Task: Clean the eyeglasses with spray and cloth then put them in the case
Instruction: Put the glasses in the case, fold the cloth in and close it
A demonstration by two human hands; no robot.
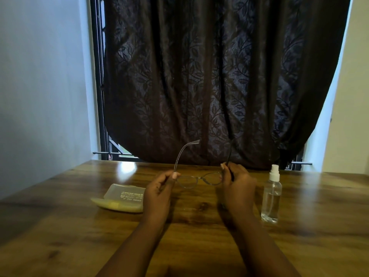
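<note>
Both forearms come in from the near edge of the table (60,226), and I have the left hand (159,188) and the right hand (237,184) lifted over its middle, well inside every edge. Between them are the eyeglasses (196,179), held up off the wood with their arms unfolded and pointing away from me: my left fingers pinch the left hinge end of the frame, and my right fingers are curled round the arm at the right hinge. Just left of my left hand the case (121,197) lies on the wood, and from this angle I cannot tell whether it is open or closed. To the right of my right hand stands the spray bottle (271,198), upright, cap on, untouched. No cloth shows anywhere. I judge the job barely begun: spraying, wiping, folding the arms and casing all remain. Beyond the far edge hangs a dark curtain (219,76).
</note>
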